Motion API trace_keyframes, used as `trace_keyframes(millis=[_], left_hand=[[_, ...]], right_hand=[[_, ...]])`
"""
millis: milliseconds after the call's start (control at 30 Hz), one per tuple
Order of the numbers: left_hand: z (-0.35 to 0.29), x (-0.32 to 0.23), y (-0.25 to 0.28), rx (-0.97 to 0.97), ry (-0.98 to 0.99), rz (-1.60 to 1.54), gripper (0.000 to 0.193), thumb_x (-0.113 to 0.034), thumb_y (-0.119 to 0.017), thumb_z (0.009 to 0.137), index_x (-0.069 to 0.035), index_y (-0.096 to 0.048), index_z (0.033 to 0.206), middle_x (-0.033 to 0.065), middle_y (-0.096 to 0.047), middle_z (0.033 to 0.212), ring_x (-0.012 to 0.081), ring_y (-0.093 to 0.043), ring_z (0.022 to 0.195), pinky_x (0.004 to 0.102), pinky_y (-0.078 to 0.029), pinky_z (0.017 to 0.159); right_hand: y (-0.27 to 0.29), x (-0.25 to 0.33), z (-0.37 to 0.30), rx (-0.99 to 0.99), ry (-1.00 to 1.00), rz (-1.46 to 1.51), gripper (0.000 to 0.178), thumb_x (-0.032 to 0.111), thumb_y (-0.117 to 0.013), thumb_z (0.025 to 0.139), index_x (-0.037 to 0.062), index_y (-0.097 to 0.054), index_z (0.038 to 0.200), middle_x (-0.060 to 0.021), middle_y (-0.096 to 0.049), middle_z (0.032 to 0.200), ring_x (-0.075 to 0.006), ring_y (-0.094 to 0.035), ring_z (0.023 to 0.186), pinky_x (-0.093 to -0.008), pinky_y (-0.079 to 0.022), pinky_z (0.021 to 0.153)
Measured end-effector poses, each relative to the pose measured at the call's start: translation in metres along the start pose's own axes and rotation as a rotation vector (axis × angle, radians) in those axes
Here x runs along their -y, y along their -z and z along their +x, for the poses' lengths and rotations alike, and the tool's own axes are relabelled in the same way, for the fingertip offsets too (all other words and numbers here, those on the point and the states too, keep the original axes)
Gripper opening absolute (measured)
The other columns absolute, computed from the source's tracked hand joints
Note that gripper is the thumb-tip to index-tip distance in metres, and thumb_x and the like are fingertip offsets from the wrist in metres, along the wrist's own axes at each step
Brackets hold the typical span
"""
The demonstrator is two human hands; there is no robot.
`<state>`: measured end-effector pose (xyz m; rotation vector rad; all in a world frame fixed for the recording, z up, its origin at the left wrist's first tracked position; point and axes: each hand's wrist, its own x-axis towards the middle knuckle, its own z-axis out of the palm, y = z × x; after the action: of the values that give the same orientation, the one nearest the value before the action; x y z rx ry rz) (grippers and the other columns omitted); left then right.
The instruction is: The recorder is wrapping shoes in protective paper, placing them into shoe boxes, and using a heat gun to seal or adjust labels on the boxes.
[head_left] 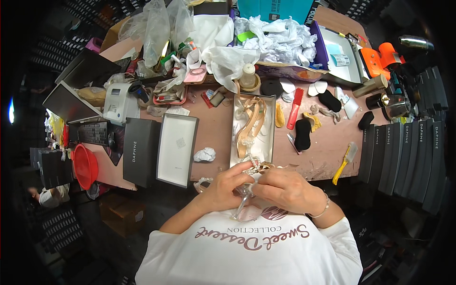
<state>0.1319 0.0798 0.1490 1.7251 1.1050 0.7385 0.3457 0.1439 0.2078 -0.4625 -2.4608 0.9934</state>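
Close to my chest, my left hand (223, 186) is closed round a sandal (254, 164) with white pearl-like beaded straps. A shiny, see-through part (241, 208) that looks like its heel points down below my fingers. My right hand (290, 191), with a bracelet at the wrist, pinches the same sandal from the right; the fingertips are partly hidden. Another beaded piece (203, 184) shows left of my left hand. Just beyond both hands lies an open shoe box (269, 142), and tan ribbon straps (255, 118) lie inside it.
A pale box lid (175, 149), a dark box (141, 152) and crumpled paper (204, 154) lie left. To the right are a red brush (295, 108), a black pad (302, 134) and a yellow-handled brush (345, 163). Dark shoe boxes (403, 156) line the right side; a purple bin (294, 71) stands behind.
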Motion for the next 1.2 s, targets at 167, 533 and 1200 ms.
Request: trace_keyframes(millis=[167,533,1200], left_hand=[[-0.007,0.007,0.0,-0.134,-0.002,-0.075,0.042,-0.007,-0.086,0.062,-0.006,-0.064,0.097,0.0236,-0.051,0.132,0.0283,-0.061,0.11,0.0305,-0.051,0.084],[-0.012,0.009,0.006,-0.355,-0.082,-0.019,0.044,-0.005,-0.085,0.062,-0.006,-0.062,0.099,0.0224,-0.052,0.13,0.029,-0.062,0.107,0.0313,-0.052,0.081],[-0.013,0.009,0.007,-0.29,-0.058,-0.041,0.047,-0.004,-0.086,0.06,-0.007,-0.062,0.1,0.0231,-0.05,0.132,0.0204,-0.066,0.091,0.0254,-0.053,0.066]], right_hand=[[-0.009,-0.008,-0.026,-0.003,-0.096,0.06,0.022,0.006,-0.07,0.075,0.0028,-0.065,0.096,-0.0092,-0.059,0.089,-0.0248,-0.061,0.08,-0.0347,-0.051,0.068],[-0.017,-0.011,-0.003,-0.223,-0.053,0.147,0.023,0.005,-0.074,0.076,0.0038,-0.067,0.098,-0.0081,-0.061,0.09,-0.0242,-0.063,0.078,-0.0336,-0.052,0.067],[-0.03,-0.014,0.01,-0.28,0.057,0.11,0.03,0.002,-0.074,0.068,0.0033,-0.066,0.097,-0.0075,-0.06,0.089,-0.0229,-0.062,0.077,-0.033,-0.051,0.065]])
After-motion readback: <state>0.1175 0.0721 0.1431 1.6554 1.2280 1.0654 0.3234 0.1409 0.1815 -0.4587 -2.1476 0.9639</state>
